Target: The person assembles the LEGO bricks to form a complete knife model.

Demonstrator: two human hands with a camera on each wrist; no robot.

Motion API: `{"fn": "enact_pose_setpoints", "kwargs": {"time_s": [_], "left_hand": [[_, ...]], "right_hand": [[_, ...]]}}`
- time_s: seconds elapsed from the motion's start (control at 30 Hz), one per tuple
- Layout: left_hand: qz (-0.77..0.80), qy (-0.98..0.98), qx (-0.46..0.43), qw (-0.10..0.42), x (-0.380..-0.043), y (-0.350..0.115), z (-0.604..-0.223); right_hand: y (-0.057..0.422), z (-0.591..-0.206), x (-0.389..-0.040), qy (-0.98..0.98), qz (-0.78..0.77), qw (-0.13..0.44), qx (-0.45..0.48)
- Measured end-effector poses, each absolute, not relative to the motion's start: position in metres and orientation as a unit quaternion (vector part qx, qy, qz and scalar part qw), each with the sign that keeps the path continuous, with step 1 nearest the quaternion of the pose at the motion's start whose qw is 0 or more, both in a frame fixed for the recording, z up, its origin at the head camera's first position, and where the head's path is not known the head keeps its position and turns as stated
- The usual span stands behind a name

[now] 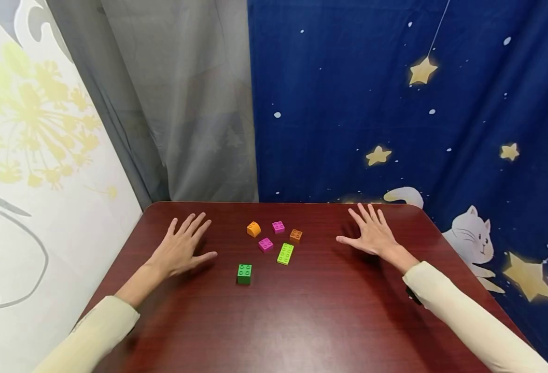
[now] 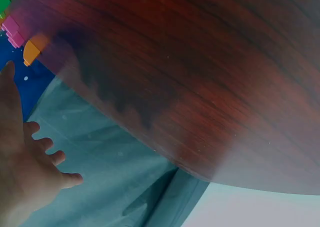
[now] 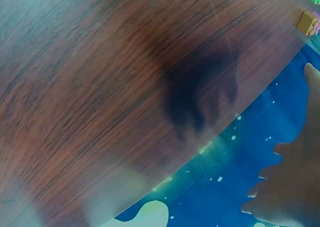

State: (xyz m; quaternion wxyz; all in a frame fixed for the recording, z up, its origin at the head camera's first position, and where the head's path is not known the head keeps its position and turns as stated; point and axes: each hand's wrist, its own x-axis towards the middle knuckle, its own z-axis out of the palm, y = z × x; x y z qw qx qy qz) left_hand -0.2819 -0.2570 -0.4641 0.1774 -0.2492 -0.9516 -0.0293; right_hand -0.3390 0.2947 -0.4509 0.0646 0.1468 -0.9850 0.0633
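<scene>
Blue curtain (image 1: pixel 329 114) is hung behind a dark red table (image 1: pixel 301 321). The left hand (image 1: pixel 177 251) is held with fingers spread apart, the green block (image 1: pixel 244 274) laid at its four o'clock, the orange block (image 1: pixel 253 229) near three. The right hand's (image 1: pixel 373 235) fingers are likewise splayed; the brown block (image 1: pixel 295 236) is set at nine o'clock, beside pink blocks (image 1: pixel 278 227) and a lime block (image 1: pixel 285 254).

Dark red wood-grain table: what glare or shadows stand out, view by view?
Head view: pale sheen low on the dark red wood-grain table, soft shadows near left hand and right hand; left wrist view: hand-shaped shadow, whitish haze lower right; right wrist view: finger shadows, whitish haze lower left.
</scene>
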Motion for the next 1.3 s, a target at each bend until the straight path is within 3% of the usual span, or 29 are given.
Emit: {"fn": "enact_pose_setpoints", "kwargs": {"time_s": [1.3], "left_hand": [[-0.058,-0.945,-0.296,0.130,-0.248,-0.222,-0.469]], "right_hand": [[0.229,-0.469,-0.326,-0.972,0.100,0.066,0.202]]}}
